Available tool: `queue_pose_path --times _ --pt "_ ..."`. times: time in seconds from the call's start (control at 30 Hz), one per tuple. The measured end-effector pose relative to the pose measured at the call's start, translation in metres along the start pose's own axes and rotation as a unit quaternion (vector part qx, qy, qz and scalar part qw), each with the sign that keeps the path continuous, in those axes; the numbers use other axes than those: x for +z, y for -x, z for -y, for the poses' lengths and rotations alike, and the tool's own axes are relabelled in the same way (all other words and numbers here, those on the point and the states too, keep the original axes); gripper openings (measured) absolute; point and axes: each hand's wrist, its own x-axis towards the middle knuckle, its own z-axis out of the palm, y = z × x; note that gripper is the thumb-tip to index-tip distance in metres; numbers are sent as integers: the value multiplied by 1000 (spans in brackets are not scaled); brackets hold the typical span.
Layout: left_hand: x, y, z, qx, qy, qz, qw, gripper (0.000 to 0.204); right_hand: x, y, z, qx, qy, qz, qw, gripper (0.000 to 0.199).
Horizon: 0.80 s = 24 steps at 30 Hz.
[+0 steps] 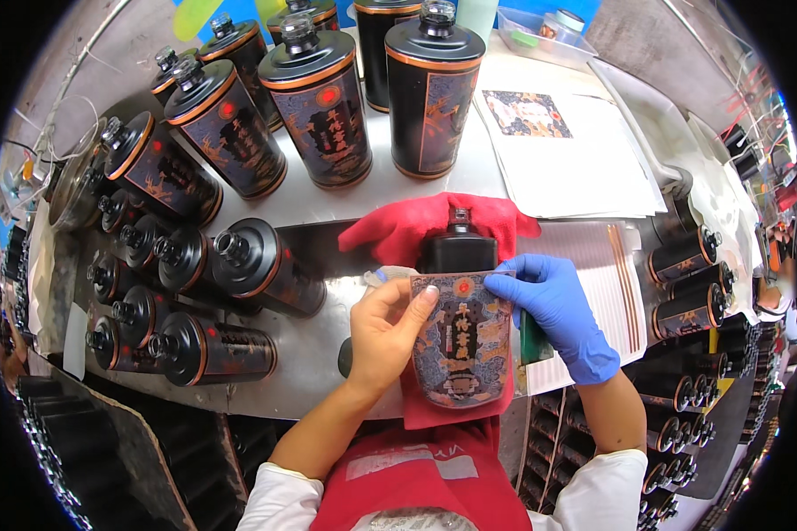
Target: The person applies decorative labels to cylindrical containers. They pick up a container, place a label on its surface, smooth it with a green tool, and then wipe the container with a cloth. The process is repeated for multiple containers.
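Note:
My bare left hand (pixel 381 334) pinches the left edge of a patterned, dark blue and copper label (pixel 462 350), its thumb lying on the front. The upper right corner of the label is held between the fingers of my right hand (pixel 551 305), which wears a blue glove. Behind the label's top edge lies a plain black bottle (pixel 457 252), neck pointing away from me; the label hides its lower part. Whether the label touches the bottle, I cannot tell. Under both is a red cloth (pixel 385 228). A dark green flat piece (pixel 533 340) shows beside my right hand.
Several labelled black bottles (pixel 317 106) stand at the far left, with more (pixel 217 348) at the left edge. White sheets (pixel 565 168) bearing one label lie far right, near a clear plastic tub (pixel 545 40). Bottles (pixel 686 305) also crowd the right side.

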Motion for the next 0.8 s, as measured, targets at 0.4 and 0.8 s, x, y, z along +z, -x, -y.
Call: queue_pose_path --times 0.4,0.8 --pt "6 -24 9 -4 56 -79 995 6 -5 -20 -3 17 -29 -20 999 17" --pt "5 -14 16 146 -106 -80 980 30 -4 -24 -26 -18 -85 -123 989 28"
